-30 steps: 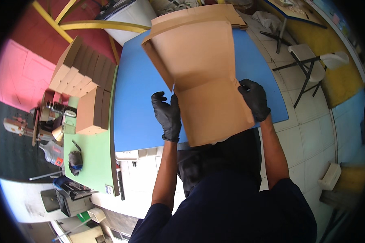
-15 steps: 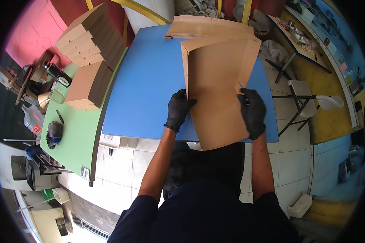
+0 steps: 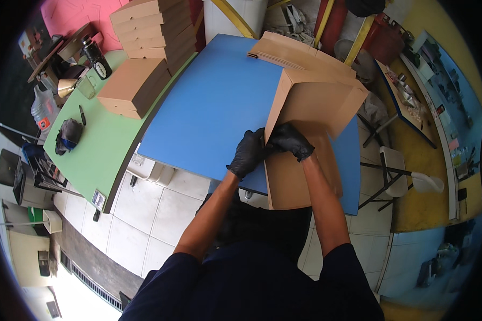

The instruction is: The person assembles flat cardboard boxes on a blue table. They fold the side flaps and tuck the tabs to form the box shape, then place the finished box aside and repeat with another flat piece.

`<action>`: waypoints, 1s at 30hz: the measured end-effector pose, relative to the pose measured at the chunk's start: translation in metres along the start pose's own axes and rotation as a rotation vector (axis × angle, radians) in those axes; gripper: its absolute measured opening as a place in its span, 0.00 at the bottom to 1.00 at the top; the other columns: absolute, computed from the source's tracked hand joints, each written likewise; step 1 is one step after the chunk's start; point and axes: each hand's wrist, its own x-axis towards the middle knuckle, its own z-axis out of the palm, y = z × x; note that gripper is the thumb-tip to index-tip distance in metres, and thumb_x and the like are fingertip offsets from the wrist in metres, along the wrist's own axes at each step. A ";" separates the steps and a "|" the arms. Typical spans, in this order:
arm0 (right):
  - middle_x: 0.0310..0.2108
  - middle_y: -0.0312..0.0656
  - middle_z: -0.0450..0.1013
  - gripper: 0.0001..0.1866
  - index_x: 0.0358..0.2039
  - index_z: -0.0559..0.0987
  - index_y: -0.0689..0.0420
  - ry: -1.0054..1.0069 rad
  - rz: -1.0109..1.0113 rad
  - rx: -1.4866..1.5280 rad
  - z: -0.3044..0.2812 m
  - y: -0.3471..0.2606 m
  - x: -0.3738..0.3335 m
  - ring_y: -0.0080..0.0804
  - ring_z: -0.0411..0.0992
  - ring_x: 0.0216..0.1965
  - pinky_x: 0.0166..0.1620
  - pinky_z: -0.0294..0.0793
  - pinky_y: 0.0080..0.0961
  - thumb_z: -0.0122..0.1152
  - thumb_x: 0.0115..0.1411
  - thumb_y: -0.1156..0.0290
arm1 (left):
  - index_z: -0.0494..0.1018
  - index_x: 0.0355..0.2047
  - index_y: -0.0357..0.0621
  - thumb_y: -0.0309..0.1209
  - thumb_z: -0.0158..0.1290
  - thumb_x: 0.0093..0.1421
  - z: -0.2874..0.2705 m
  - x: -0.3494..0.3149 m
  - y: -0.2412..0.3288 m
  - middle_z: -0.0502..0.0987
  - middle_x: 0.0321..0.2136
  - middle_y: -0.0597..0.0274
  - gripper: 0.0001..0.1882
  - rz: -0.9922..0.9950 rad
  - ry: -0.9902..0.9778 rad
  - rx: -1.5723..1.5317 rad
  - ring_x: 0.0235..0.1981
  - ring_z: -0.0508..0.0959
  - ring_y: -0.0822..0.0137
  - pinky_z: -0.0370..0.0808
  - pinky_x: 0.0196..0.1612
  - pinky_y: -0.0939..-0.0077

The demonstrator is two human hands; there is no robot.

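Note:
A brown cardboard box, partly folded with its walls raised, stands tilted over the near right part of the blue table. Its front panel hangs past the table edge toward my body. Wearing a black glove, my left hand grips the box's left side from outside. My right hand, gloved in black too, reaches inside and has its fingers curled at the same left side, close to the left hand. The fingertips of both hands are partly hidden where they meet at the cardboard.
Flat cardboard sheets lie at the blue table's far edge. On the green table at left are stacked boxes, a single closed box, a black bottle, a glass mug and a pen. A folding chair stands right.
My right hand has moved from the box's right side across to its left side, beside my left hand. The view has turned, and the box's side walls stand more upright.

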 end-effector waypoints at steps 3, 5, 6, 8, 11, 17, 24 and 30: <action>0.21 0.43 0.78 0.11 0.28 0.82 0.64 0.064 0.177 0.078 0.001 0.002 -0.005 0.27 0.75 0.19 0.26 0.76 0.28 0.63 0.56 0.67 | 0.74 0.59 0.36 0.35 0.66 0.52 -0.007 0.003 -0.014 0.80 0.39 0.38 0.34 -0.135 -0.106 -0.243 0.40 0.83 0.45 0.80 0.45 0.58; 0.21 0.44 0.78 0.10 0.28 0.83 0.63 0.114 0.236 0.059 0.004 0.006 -0.005 0.28 0.76 0.19 0.26 0.76 0.28 0.63 0.55 0.68 | 0.74 0.59 0.34 0.31 0.63 0.56 -0.006 0.007 -0.020 0.81 0.33 0.47 0.30 -0.166 -0.008 -0.248 0.33 0.81 0.58 0.79 0.38 0.66; 0.20 0.42 0.77 0.09 0.27 0.81 0.63 0.120 0.218 0.070 0.006 0.008 -0.005 0.26 0.75 0.19 0.26 0.75 0.27 0.63 0.55 0.69 | 0.74 0.58 0.33 0.28 0.62 0.57 -0.005 0.009 -0.022 0.82 0.31 0.52 0.28 -0.191 0.040 -0.254 0.29 0.81 0.64 0.78 0.34 0.69; 0.20 0.38 0.74 0.09 0.26 0.78 0.63 0.145 0.217 0.066 0.010 0.009 -0.005 0.24 0.74 0.19 0.24 0.74 0.24 0.64 0.57 0.70 | 0.75 0.57 0.33 0.26 0.62 0.55 -0.003 0.012 -0.024 0.82 0.30 0.55 0.28 -0.258 0.054 -0.394 0.29 0.80 0.67 0.78 0.33 0.72; 0.21 0.38 0.74 0.07 0.27 0.80 0.63 0.162 0.187 0.074 0.015 0.008 -0.007 0.23 0.74 0.20 0.25 0.75 0.23 0.63 0.57 0.72 | 0.76 0.55 0.32 0.25 0.64 0.53 -0.002 0.013 -0.023 0.82 0.30 0.57 0.27 -0.320 -0.005 -0.515 0.28 0.80 0.69 0.77 0.32 0.74; 0.23 0.40 0.77 0.07 0.30 0.83 0.64 0.139 0.155 0.177 0.021 0.005 -0.013 0.23 0.75 0.25 0.29 0.74 0.25 0.61 0.57 0.74 | 0.78 0.52 0.30 0.23 0.64 0.53 -0.001 0.011 -0.021 0.82 0.28 0.58 0.25 -0.315 -0.009 -0.609 0.27 0.80 0.70 0.77 0.31 0.76; 0.18 0.40 0.73 0.14 0.24 0.82 0.64 0.236 0.056 0.001 0.027 0.020 -0.015 0.27 0.72 0.22 0.30 0.72 0.32 0.66 0.59 0.65 | 0.82 0.40 0.31 0.23 0.66 0.50 0.016 0.005 -0.019 0.80 0.25 0.60 0.16 -0.356 0.118 -0.773 0.24 0.77 0.72 0.74 0.28 0.75; 0.25 0.37 0.77 0.08 0.36 0.83 0.64 0.149 0.114 0.215 0.023 0.017 -0.022 0.23 0.76 0.27 0.30 0.75 0.23 0.61 0.61 0.73 | 0.82 0.36 0.32 0.22 0.67 0.50 0.017 0.003 -0.016 0.81 0.26 0.61 0.12 -0.375 0.199 -0.767 0.24 0.78 0.72 0.74 0.29 0.76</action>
